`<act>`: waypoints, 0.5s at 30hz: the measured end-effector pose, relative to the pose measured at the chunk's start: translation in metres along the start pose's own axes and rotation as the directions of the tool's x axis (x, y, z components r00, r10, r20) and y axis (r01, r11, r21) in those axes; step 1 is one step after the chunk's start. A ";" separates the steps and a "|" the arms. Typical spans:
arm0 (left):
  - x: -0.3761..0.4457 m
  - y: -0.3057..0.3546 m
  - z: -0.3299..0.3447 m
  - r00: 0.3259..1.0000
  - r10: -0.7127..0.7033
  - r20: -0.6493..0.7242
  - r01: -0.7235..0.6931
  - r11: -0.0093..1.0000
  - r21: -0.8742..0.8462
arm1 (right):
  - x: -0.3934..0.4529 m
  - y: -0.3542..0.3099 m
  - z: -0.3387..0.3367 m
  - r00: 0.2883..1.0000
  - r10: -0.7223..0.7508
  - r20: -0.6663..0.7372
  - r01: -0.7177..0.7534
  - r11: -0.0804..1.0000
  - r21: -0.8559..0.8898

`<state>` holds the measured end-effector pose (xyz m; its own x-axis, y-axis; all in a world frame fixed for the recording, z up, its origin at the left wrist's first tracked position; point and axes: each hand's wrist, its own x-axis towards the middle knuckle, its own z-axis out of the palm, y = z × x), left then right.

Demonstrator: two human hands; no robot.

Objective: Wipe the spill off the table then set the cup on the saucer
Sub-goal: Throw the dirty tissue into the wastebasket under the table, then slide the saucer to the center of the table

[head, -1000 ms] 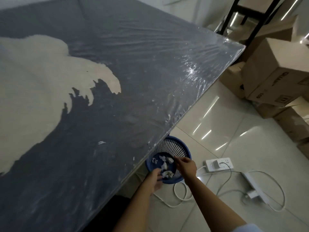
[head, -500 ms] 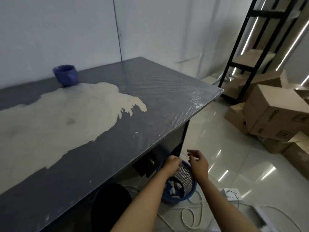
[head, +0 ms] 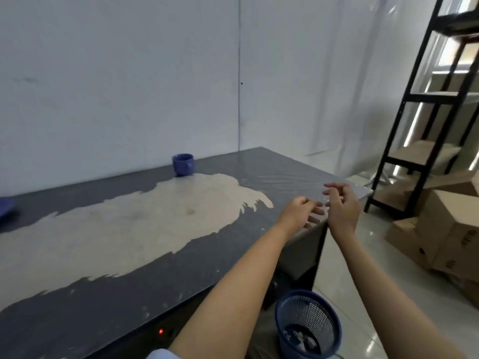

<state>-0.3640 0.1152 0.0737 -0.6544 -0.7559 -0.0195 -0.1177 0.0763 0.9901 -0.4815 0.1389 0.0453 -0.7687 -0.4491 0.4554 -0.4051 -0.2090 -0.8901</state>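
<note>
A plain pale wall is standing behind a long dark surface (head: 85, 304), which looks wrapped in clear film, with a big pale beige patch (head: 124, 224) running across its middle; whether that is spill or worn finish I cannot tell.

Starting at the far left edge, a blue saucer (head: 6, 207) is just peeking into view, mostly cut off. Moving right, the blue cup (head: 183, 164) is sitting upright near the wall, right at the back rim of the pale patch and well apart from the saucer. It looks like glazed ceramic: stiff, fairly light, probably slick if wet, and liable to chip if knocked. A small handle seems to be facing this way, so I would be taking it by that or around the body from above.

Further right, the left hand (head: 302, 212) is hovering over the near right corner, fingers loosely curled, holding nothing. The right hand (head: 342, 206) is floating just beside it, past the corner, fingers half spread and also empty. No cloth or tissue is showing in either.

Down below, a blue mesh basket (head: 307, 322) is standing on the tiled floor with white crumpled scraps inside. At far right, cardboard boxes (head: 445, 237) are piling up by a black shelf rack (head: 414, 120); there is dark print on the boxes, but it is too blurred to read.
</note>
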 end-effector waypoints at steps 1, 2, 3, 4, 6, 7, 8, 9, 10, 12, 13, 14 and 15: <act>-0.005 0.008 -0.015 0.999 0.019 -0.034 -0.018 0.999 0.032 | 0.000 -0.011 0.008 0.999 -0.015 0.033 0.015 1.000 0.002; -0.010 0.014 -0.031 0.997 0.036 -0.073 -0.032 0.998 0.059 | -0.001 -0.022 0.018 0.997 -0.029 0.071 0.029 1.000 0.005; -0.017 0.018 -0.049 0.992 0.051 -0.115 -0.042 0.996 0.079 | -0.004 -0.031 0.028 0.993 -0.044 0.111 0.043 0.999 0.012; -0.023 0.021 -0.067 0.985 0.061 -0.160 -0.047 0.995 0.092 | -0.008 -0.040 0.040 0.987 -0.058 0.152 0.055 0.998 0.023; -0.039 0.023 -0.106 0.964 0.079 -0.254 -0.048 0.991 0.123 | -0.020 -0.056 0.067 0.969 -0.076 0.235 0.064 0.996 0.060; -0.048 0.023 -0.126 0.950 0.085 -0.301 -0.043 0.988 0.145 | -0.028 -0.062 0.082 0.956 -0.081 0.281 0.059 0.995 0.084; -0.058 0.021 -0.147 0.933 0.089 -0.350 -0.031 0.985 0.167 | -0.037 -0.068 0.098 0.940 -0.086 0.329 0.055 0.993 0.103; -0.069 0.018 -0.168 0.912 0.090 -0.401 -0.015 0.982 0.186 | -0.047 -0.073 0.114 0.921 -0.089 0.380 0.050 0.993 0.111; -0.081 0.015 -0.189 0.887 0.092 -0.453 0.002 0.979 0.203 | -0.059 -0.078 0.131 0.899 -0.089 0.428 0.044 0.992 0.114; -0.107 0.004 -0.232 0.832 0.089 -0.547 0.045 0.973 0.227 | -0.086 -0.086 0.165 0.853 -0.096 0.513 0.036 0.991 0.126; -0.121 -0.004 -0.253 0.802 0.079 -0.592 0.073 0.971 0.228 | -0.101 -0.089 0.182 0.825 -0.108 0.554 0.039 0.990 0.134; -0.136 -0.012 -0.274 0.768 0.066 -0.637 0.101 0.970 0.222 | -0.118 -0.092 0.199 0.792 -0.120 0.598 0.042 0.989 0.142; -0.151 -0.021 -0.294 0.730 0.054 -0.681 0.127 0.969 0.213 | -0.134 -0.095 0.214 0.753 -0.128 0.645 0.042 0.988 0.148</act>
<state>-0.0429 0.0362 0.0972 0.0242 -0.9907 0.1337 -0.3557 0.1165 0.9273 -0.2340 0.0328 0.0639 -0.2081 -0.8718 0.4435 -0.3591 -0.3536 -0.8637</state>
